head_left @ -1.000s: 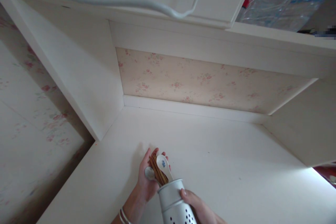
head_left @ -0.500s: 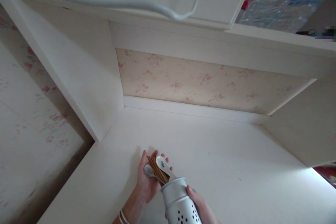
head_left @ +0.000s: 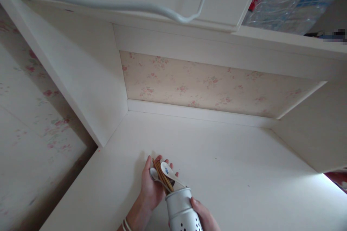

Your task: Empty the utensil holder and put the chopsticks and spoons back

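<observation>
So the white spoon (head_left: 166, 170) is further out of the can (head_left: 180, 205) now, with way more handle showing past the rim. The sticks (head_left: 162, 177) and grey spoon (head_left: 154, 174) poke out more too. Also, a dark bit (head_left: 172, 181) shows more clearly beside the sticks, too small to tell what it is.

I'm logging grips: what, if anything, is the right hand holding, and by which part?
The right hand holds the silver-grey perforated metal canister by its side, near the rim.
</observation>
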A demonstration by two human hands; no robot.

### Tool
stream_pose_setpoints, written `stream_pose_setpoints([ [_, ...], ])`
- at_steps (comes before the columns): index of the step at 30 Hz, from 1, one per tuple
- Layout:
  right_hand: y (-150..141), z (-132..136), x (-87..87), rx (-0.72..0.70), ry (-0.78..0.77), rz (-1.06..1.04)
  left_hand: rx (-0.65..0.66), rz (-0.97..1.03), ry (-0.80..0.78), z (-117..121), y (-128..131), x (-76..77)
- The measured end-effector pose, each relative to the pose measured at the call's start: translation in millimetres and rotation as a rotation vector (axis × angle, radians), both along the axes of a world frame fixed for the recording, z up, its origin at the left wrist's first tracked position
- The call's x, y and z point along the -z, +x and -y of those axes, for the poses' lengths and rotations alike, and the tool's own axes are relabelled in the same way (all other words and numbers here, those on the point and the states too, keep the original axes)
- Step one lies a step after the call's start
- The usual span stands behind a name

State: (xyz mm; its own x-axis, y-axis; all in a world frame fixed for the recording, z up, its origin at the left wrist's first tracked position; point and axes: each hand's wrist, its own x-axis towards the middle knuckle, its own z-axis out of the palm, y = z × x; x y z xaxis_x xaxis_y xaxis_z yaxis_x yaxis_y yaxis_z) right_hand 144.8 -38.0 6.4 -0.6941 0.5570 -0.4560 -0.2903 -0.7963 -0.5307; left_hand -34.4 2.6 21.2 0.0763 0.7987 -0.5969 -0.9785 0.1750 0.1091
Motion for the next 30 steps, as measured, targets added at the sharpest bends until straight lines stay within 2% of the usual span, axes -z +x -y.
stream_pose_setpoints([
  [4,0,1,8.2,0.001,-0.010,0.026,0.025,-0.026,0.058,1,0,-5.2],
  [10,-4,3,0.4,0.033,-0.001,0.020,0.012,-0.148,0.106,0,8,-12.1],
  [16,-9,6,3.2,0.029,-0.014,-0.025,-0.002,-0.384,0.129,-2,15,-5.7],
  [21,-6,10,9.3,0.015,0.044,0.028,0.095,-0.524,0.143,-2,20,-2.7],
  [24,-6,6,6.8,-0.077,0.107,0.039,0.096,-0.627,0.171,-4,21,-2.7],
  [27,-9,0,0.8,-0.205,0.167,0.025,0.030,-0.681,0.199,-9,15,-1.3],
  [30,-11,0,-0.6,-0.255,0.230,-0.011,-0.050,-0.666,0.170,-18,0,-1.0],
])
